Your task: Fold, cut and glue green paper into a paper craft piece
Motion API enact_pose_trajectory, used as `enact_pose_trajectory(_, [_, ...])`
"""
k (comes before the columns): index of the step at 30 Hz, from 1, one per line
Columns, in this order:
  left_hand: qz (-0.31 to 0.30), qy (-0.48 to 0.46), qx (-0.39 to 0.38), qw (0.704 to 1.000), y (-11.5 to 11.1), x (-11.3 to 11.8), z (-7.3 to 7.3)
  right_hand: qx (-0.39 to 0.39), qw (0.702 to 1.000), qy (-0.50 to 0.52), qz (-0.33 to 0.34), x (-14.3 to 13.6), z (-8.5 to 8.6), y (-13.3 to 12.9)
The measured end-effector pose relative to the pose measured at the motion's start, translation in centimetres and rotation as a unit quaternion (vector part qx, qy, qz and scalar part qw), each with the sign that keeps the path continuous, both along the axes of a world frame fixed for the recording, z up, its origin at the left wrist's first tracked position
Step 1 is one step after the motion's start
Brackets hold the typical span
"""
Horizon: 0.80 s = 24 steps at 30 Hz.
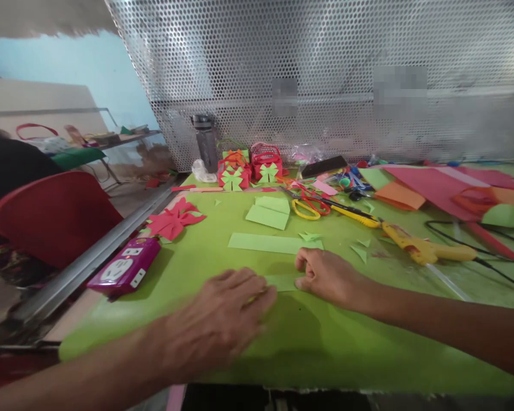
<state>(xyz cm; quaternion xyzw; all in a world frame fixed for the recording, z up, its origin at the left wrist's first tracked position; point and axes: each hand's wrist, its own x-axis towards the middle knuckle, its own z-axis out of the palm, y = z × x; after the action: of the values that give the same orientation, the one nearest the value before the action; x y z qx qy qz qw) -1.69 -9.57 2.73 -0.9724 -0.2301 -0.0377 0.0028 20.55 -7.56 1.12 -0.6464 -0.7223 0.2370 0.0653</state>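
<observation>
A light green paper strip [281,283] spans the gap between my two hands, just over the green tabletop. My right hand [328,278] is closed, thumb and bent forefinger pinching the strip's right end. At its other end is my left hand [235,311], back upward, fingers bent and smeared by motion; its fingertips and that end are hidden. Beyond the hands lies a second, longer green strip [261,242], with small pointed green scraps [310,236] at its right. Farther back rests a creased green paper piece [268,213].
Scissors [306,209], a yellow cutter [355,216] and a corded glue gun [424,248] lie to the right, near coloured sheets [441,188]. A red paper flower [175,220] and purple socket box [126,267] are left. Small red baskets [266,165] and a bottle [205,142] stand behind.
</observation>
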Motion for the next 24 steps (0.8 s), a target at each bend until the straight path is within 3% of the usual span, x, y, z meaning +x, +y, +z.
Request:
enact_pose_trajectory(3, [-0.029,-0.006,-0.055,0.998,0.5,3.3,-1.5,-0.007,1.0,0.007,-0.005,0.2,0.1,0.0])
enact_pose_trajectory(5, [-0.001,-0.036,-0.092,0.995,1.0,4.1,-2.4,-0.018,1.0,0.018,-0.003,0.4,0.2,0.0])
enact_pose_trajectory(8, [0.018,-0.062,-0.128,0.99,1.5,3.6,-2.8,-0.038,0.999,0.036,0.0,0.8,0.4,0.1])
enact_pose_trajectory(15, [-0.021,-0.061,-0.14,0.988,1.5,2.9,-2.6,-0.072,0.997,0.04,-0.004,0.8,0.3,0.7])
enact_pose_trajectory(24, [-0.02,-0.058,-0.174,0.983,1.7,2.8,-2.7,-0.076,0.997,0.005,-0.015,0.4,0.4,1.1])
